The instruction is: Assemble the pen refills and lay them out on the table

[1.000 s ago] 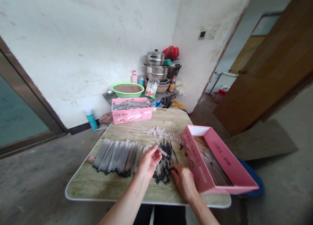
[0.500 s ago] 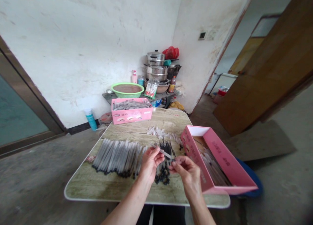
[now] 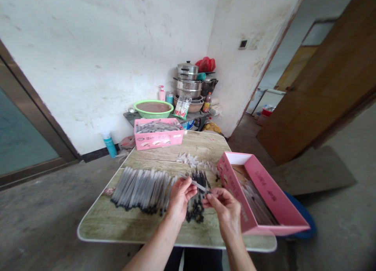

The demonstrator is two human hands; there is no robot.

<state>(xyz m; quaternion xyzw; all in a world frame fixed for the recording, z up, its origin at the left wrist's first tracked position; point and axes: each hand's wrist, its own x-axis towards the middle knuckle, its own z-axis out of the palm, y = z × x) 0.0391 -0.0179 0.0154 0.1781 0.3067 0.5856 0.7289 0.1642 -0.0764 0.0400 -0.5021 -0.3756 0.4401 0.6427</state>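
Tube [image 3: 198, 185], in left hand [image 3: 179, 196], end [image 3: 207, 191] half-hidden by right hand [image 3: 226, 206]

The left hand [image 3: 181, 194] covers a part of the tube [image 3: 199, 185], and at the right hand [image 3: 225, 206] its dark end is too small and blurred to see well. Some black rods [image 3: 195, 215] are partly hidden behind both hands. On the far box [image 3: 158, 142] and the near box [image 3: 235, 196], the smallest letters cannot be read. The near box hides most of a blue object [image 3: 305, 219]. The bottom edge cuts both forearms [image 3: 160, 236] and the legs [image 3: 203, 259], the top and right edges the door [image 3: 320, 94]
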